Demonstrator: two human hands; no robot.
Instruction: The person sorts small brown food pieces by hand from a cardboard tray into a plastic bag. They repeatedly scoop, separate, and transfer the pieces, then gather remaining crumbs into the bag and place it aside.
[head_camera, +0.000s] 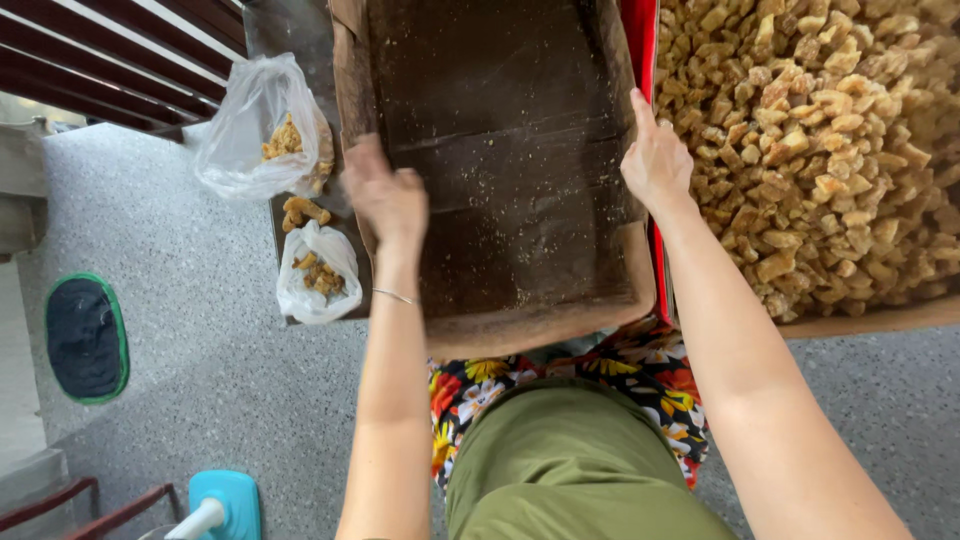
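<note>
Gripping the empty brown cardboard box (510, 170) by both side walls, you are closing your left hand (385, 195) and right hand (655, 160) over its edges above your lap; keep it level. Beside it, another box (880, 318) is brimming with golden chunks (820, 140), and two plastic bags (255, 125) are holding a few.

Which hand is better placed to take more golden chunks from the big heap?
Probably the right hand: it rests on the empty brown tray's right edge, beside the heap of chunks.
</note>
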